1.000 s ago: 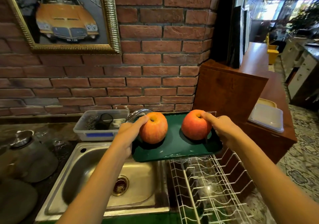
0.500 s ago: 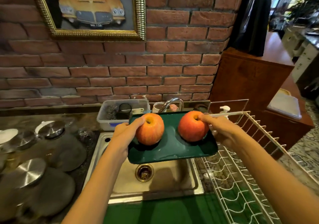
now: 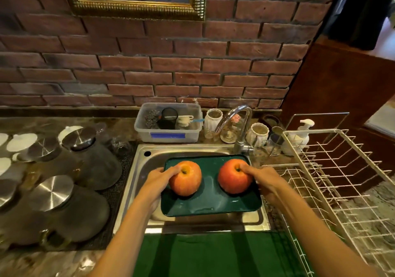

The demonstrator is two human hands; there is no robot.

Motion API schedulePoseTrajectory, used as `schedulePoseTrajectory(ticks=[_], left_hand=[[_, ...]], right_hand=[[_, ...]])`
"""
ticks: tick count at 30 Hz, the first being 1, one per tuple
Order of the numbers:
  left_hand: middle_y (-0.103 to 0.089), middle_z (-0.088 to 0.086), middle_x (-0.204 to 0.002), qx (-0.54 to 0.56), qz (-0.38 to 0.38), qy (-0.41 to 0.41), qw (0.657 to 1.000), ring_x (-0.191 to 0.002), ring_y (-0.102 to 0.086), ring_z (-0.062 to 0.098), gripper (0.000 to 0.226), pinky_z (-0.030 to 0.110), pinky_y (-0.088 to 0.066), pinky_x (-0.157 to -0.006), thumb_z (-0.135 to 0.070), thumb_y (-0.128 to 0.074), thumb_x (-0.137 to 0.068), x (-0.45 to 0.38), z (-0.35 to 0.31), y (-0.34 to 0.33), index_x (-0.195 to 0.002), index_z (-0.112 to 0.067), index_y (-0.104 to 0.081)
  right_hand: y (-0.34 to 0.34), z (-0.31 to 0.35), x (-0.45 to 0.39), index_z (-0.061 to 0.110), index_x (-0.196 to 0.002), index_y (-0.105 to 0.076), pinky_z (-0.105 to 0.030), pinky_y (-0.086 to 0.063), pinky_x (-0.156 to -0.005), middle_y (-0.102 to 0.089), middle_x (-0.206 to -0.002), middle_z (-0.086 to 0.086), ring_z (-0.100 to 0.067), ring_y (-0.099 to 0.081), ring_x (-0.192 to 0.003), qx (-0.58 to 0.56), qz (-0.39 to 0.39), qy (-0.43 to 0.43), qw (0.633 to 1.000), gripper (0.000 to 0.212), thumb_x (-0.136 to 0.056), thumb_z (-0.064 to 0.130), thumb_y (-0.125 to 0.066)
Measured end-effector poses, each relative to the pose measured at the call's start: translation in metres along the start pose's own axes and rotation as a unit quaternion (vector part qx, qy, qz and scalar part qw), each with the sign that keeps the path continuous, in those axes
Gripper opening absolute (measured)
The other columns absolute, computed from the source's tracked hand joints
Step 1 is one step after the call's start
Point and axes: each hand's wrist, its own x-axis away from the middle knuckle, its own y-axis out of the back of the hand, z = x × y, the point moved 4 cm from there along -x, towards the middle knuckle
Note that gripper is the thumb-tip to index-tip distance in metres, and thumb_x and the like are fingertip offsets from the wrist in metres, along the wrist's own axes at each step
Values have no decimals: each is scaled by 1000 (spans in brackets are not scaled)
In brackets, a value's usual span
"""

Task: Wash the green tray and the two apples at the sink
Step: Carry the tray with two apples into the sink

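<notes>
Sink (image 3: pixel 136 170) | both hands grip green tray (image 3: pixel 210 202), thumbs pinning apples

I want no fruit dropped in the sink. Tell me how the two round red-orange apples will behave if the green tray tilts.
The round red-orange apples would likely roll: nothing but thumbs steadies them. The flat green plastic tray looks glossy, probably slippery, and its low rim may not stop them.

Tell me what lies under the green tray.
The steel sink lies under the tray: its basin shows at the left and near edges. The drain is covered by the tray, as are the fingers beneath it.
</notes>
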Motion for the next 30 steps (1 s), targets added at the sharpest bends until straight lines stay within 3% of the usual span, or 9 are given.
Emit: schedulePoseTrajectory(ticks=[5, 7, 10, 14, 19, 23, 25, 27, 30], left_hand=[[-74, -9, -96, -4, -13, 13, 1000, -84, -66, 4, 14, 22, -47, -61, -29, -77, -83, -34, 31, 0, -93, -26, -68], [-78, -11, -88, 1, -20, 2, 1000, -84, -69, 1, 11, 19, -50, -64, -25, -77, -83, -46, 39, 1, -93, -25, -71], [-76, -11, -93, 5, -25, 14, 1000, -95, -68, 6, 15, 22, -51, -73, -25, -77, -84, -66, 53, 5, -97, -26, -70], [-74, -6, -102, -1, -29, 36, 999, -98, -68, 8, 20, 18, -52, -67, -25, -75, -87, -93, 71, 11, -105, -26, -67], [-73, 2, -116, 3, -9, 50, 999, -110, -67, 17, 35, 29, -52, -86, -18, -74, -88, -124, 92, 20, -122, -21, -65], [-71, 2, -118, 12, -11, 73, 997, -111, -65, 18, 36, 28, -51, -85, -17, -72, -89, -148, 108, 25, -123, -23, -64], [-71, 3, -118, 19, -9, 87, 996, -110, -66, 20, 35, 28, -53, -80, -16, -71, -90, -160, 117, 25, -123, -23, -64], [-71, 6, -120, 29, -7, 94, 995, -111, -66, 22, 40, 28, -55, -78, -14, -70, -90, -170, 126, 25, -129, -20, -62], [-69, 7, -124, 28, -2, 103, 994, -114, -66, 24, 46, 37, -56, -91, -16, -72, -90, -186, 134, 25, -133, -18, -59]], right_hand=[[-17, -28, -49, -2, -121, -64, -33, -49, -71, -67, -114, -19, -29, -62, -99, -17, 13, -18, 1000, 66, -71, 36, -86], [-26, -39, -68, -2, -129, -58, -38, -53, -82, -64, -122, -21, -32, -61, -109, -38, 17, -29, 999, 72, -72, 30, -87], [-42, -53, -91, -3, -140, -47, -45, -50, -100, -59, -131, -23, -33, -58, -118, -54, 27, -38, 997, 81, -75, 25, -85], [-61, -74, -115, -2, -147, -37, -42, -50, -99, -54, -139, -22, -31, -58, -119, -71, 52, -53, 995, 93, -73, 26, -86], [-77, -98, -143, 2, -152, -32, -49, -43, -111, -51, -144, -18, -31, -55, -126, -69, 94, -68, 991, 130, -44, 45, -92], [-92, -116, -168, 5, -152, -36, -53, -41, -111, -50, -146, -19, -35, -53, -128, -68, 108, -90, 988, 120, -51, 44, -89], [-96, -128, -180, 7, -151, -38, -50, -46, -105, -51, -143, -20, -36, -54, -126, -75, 99, -107, 986, 111, -57, 39, -87], [-100, -137, -190, 7, -147, -43, -39, -54, -86, -59, -134, -19, -31, -60, -115, -87, 92, -115, 985, 106, -56, 38, -86], [-106, -146, -199, 8, -143, -48, -34, -56, -71, -67, -117, -17, -29, -67, -102, -102, 84, -125, 983, 104, -52, 38, -88]])
